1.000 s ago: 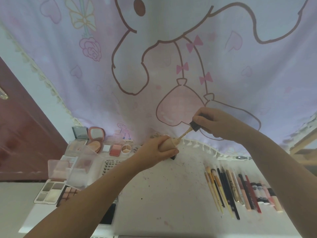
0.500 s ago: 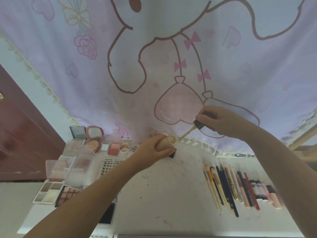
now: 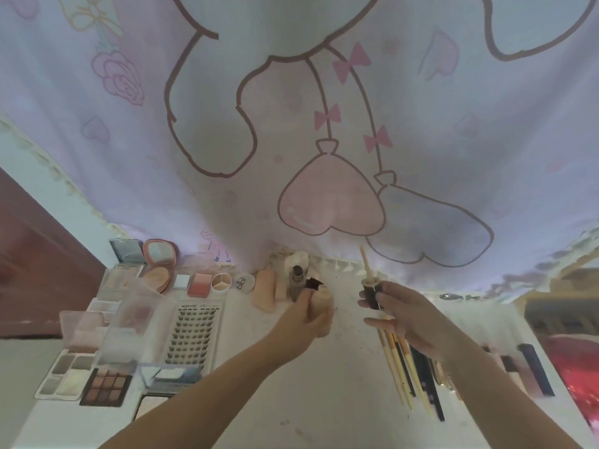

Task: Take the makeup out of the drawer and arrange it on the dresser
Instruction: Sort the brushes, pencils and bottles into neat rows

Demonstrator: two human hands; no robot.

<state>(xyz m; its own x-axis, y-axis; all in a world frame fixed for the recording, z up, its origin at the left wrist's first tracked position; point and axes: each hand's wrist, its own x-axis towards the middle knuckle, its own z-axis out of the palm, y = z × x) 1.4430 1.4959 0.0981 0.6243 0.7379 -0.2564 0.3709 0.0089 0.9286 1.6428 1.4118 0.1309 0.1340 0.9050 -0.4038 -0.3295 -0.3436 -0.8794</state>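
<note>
Beige foundation bottle (image 3: 319, 303) upright at mid-dresser (image 3: 324, 400), gripped round its body by left hand (image 3: 304, 322), dark neck apparently open. Off to its right, well apart, dark cap (image 3: 371, 294) pinched in right hand (image 3: 405, 319), wand (image 3: 366, 264) pointing up and away. For recapping, wand's long axis to be turned down toward the neck; right hand the one to travel. Legible nearby: "XOYO" on lash tray (image 3: 194, 335), "blbl" on round compact (image 3: 243, 282). Brushes (image 3: 405, 377) in a row at right.
</note>
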